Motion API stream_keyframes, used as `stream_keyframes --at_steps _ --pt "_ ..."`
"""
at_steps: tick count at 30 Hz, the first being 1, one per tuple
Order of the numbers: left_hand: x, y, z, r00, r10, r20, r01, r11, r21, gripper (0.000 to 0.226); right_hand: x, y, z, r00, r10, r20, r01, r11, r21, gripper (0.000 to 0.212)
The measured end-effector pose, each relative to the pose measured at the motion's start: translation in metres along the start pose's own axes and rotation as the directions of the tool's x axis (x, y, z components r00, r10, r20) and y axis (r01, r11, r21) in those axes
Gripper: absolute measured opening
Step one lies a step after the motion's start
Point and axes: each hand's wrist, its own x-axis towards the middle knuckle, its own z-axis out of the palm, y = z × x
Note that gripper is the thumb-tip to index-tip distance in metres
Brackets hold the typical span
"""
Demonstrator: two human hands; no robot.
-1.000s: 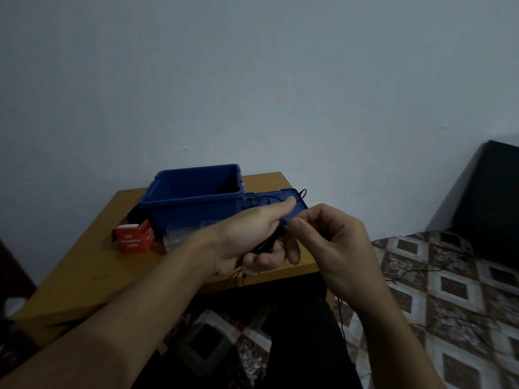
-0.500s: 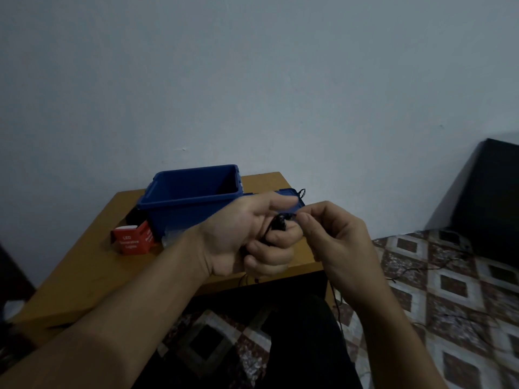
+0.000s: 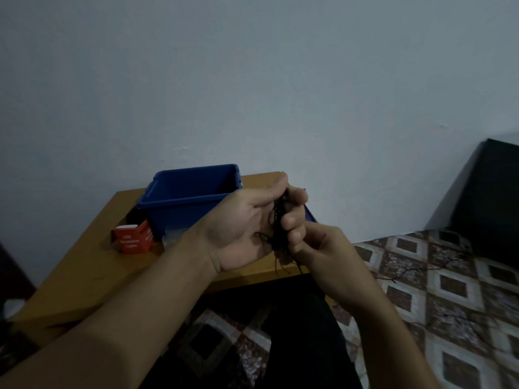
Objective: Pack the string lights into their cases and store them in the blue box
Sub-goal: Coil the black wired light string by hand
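A dark coil of string lights lies across my left hand, palm turned up, thumb and fingers closed around it. My right hand is just right of and below the coil, fingers pinching its wire; loose strands hang down. The open blue box stands on the wooden table behind my left hand. A red LED-lights case sits left of the box. The blue lid peeks out behind my fingers.
The wooden table stands against a pale wall. A clear plastic wrapper lies in front of the box. More dark wire trails over the patterned tile floor at right. A black object stands at far right.
My left hand has rolled palm-up and lifted slightly, showing the coil. My right hand has dropped lower and nearer, drawing wire down past the coil.
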Motion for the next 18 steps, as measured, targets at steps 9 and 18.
stream_keyframes --at_steps 9,18 --pt "0.0019 0.0028 0.0035 0.971 0.190 -0.143 -0.199 0.979 -0.052 0.029 0.0004 -0.0043 0.0018 0.995 0.099 0.035 -0.098 0.995 -0.020 0.012" --pt "0.0059 0.0032 0.0061 0.913 0.270 -0.306 -0.284 0.959 -0.001 0.025 -0.0009 -0.0063 0.0018 0.992 0.105 0.063 -0.099 0.991 -0.095 0.019"
